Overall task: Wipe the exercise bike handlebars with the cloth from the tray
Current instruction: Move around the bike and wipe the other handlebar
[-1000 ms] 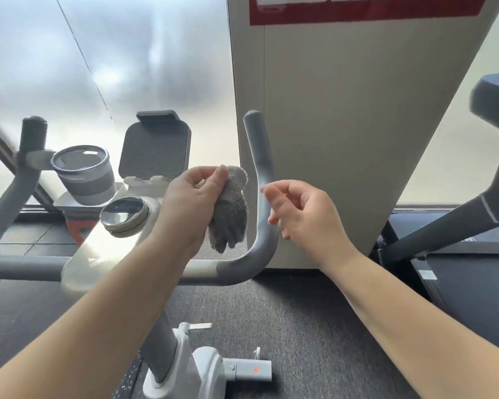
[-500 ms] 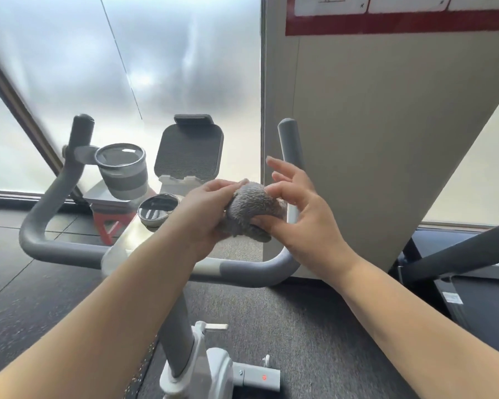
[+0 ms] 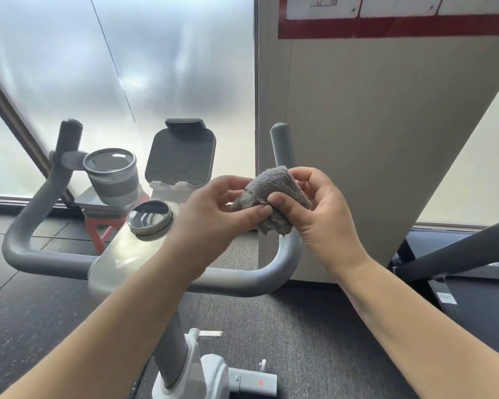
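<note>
I pinch the grey cloth (image 3: 271,197) with both my left hand (image 3: 213,208) and right hand (image 3: 323,208), just in front of the right handlebar (image 3: 283,145). I judge it best to bunch it into one palm, then wrap it round the bar before sliding.

Frosted window panels (image 3: 121,67) fill the back wall, soft daylight coming thru w/ a bright glare spot in the middle. Beige pillar (image 3: 372,139) on the right w/ a red band (image 3: 386,27) and white signs up top, text too small to read. Dark speckled floor (image 3: 314,326). Other gym equipment (image 3: 458,254) at the right edge, partly cut off.
</note>
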